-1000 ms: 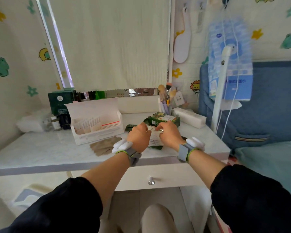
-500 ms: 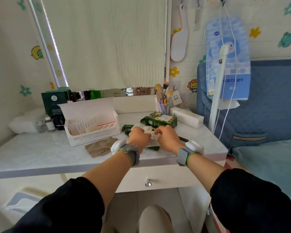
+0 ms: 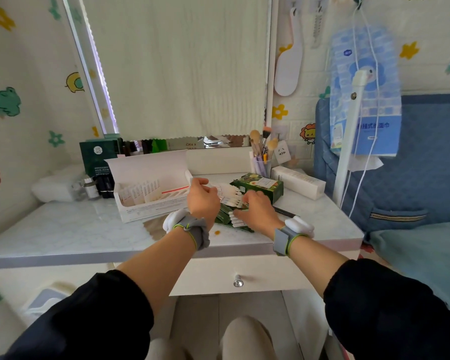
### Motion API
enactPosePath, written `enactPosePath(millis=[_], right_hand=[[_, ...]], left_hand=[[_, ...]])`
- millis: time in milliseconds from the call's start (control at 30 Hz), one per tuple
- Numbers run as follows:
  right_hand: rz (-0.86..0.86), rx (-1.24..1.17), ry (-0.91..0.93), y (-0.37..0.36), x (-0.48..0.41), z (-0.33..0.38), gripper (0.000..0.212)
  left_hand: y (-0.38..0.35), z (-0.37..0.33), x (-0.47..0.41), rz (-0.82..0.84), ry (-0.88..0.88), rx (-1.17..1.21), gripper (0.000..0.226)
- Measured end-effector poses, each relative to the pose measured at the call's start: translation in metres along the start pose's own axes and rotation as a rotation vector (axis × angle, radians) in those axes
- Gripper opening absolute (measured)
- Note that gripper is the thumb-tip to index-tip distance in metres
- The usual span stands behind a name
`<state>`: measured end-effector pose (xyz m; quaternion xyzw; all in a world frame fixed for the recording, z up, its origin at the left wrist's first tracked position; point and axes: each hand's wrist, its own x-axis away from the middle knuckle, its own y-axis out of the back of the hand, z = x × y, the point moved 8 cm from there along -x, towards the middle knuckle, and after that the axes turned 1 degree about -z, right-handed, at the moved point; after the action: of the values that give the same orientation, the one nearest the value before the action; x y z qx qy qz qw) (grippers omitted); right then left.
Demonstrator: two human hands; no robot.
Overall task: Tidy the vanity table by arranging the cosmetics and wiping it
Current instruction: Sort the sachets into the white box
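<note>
Head view: your left hand (image 3: pixel 203 201) pinches a fan of white sachets (image 3: pixel 230 193), just above the vanity table (image 3: pixel 76 229). Your right hand (image 3: pixel 259 213) curls down onto the green packets (image 3: pixel 225 216) beneath; whether it grips them is unclear. Both piles sit between the open white box (image 3: pixel 151 201) and the green carton (image 3: pixel 263 187).

Open box (image 3: pixel 151 203) lies left of sachets (image 3: pixel 230 194), carton (image 3: pixel 261 187) behind them, on table (image 3: pixel 76 229).
</note>
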<state>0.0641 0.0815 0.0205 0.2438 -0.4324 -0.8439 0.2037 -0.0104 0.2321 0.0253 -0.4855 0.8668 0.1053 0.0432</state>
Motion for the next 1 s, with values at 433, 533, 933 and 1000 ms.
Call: enactPosePath(millis=[433, 533, 933, 1000], right_hand=[[0.048, 0.238, 0.037, -0.016, 0.01, 0.009, 0.052], [-0.026, 0.207, 0.067, -0.006, 0.012, 0.013, 0.041], [-0.243, 0.354, 0.182, 0.019, 0.008, 0.022, 0.009], [-0.297, 0.313, 0.166, 0.028, 0.005, 0.025, 0.013]], left_hand=[[0.019, 0.003, 0.002, -0.045, -0.024, -0.029, 0.018], [0.019, 0.003, 0.003, -0.04, -0.02, -0.037, 0.018], [0.024, -0.003, 0.005, -0.016, -0.068, -0.048, 0.017], [0.028, -0.006, 0.004, -0.019, -0.084, -0.05, 0.016]])
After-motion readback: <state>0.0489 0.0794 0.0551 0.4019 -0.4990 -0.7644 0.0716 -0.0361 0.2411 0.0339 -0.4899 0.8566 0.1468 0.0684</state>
